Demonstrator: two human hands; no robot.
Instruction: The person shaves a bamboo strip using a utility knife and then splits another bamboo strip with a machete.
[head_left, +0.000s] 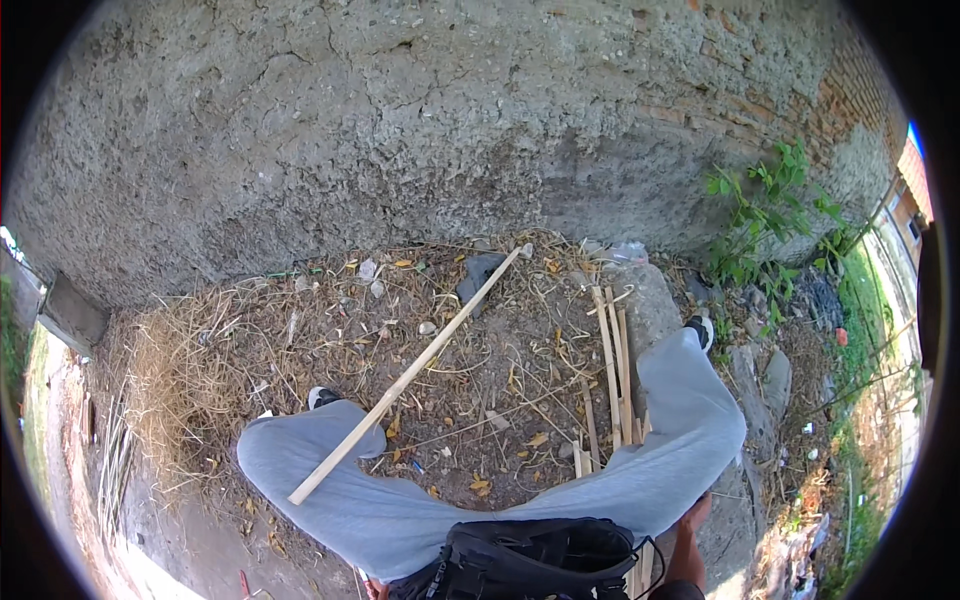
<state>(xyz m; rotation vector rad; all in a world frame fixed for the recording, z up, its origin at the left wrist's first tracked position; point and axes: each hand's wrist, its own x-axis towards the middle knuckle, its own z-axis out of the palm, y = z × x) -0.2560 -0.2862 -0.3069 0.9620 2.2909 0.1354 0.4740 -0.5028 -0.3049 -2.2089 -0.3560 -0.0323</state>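
A long pale strip, bamboo or wood by its look, lies slantwise over my left thigh, its far end on the ground towards the wall. Neither hand touches it. My right hand is beside the outer underside of my right thigh, its fingers mostly hidden there. Several similar split strips pass beneath that thigh, and their near ends come out by the black bag at my waist. Only a sliver of my left hand shows at the lower edge, left of the bag; its fingers cannot be made out.
A rough, cracked wall rises in front. Dry straw and shavings heap at the left, with thin rods beyond. At the right are a leafy plant and stone slabs. A dark stone lies near the wall.
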